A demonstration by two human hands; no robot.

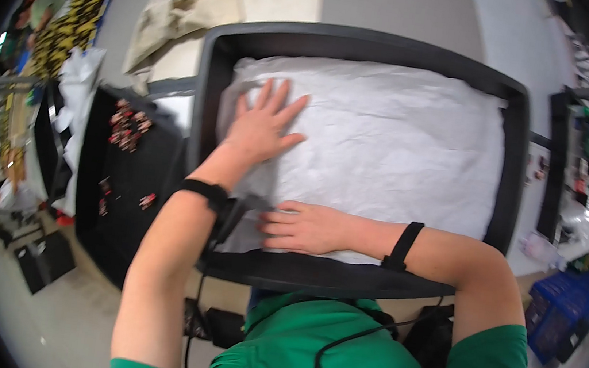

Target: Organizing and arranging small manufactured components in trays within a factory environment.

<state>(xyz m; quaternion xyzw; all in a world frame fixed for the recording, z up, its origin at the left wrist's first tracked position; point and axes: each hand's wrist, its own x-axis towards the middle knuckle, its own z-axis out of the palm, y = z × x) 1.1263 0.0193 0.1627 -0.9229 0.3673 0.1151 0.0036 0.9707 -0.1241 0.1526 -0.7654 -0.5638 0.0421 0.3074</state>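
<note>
A large black tray [341,282] lies in front of me, lined with a white crinkled sheet [395,145] that looks like thin paper or plastic. My left hand [262,121] rests flat on the sheet near the tray's left side, fingers spread and pointing away from me. Nearer to me, my right hand [307,228] reaches across to the sheet's near left part. Its fingers are stretched out toward the left and lie flat on the sheet. Neither hand holds anything. Black bands circle both forearms.
Left of the tray stands another black tray [130,178] with small red and dark pieces [129,125] in it. A beige cloth [182,19] lies beyond on the table. At the right are a blue crate [558,312] and a dark-edged bin [555,157]. A black cable hangs near me.
</note>
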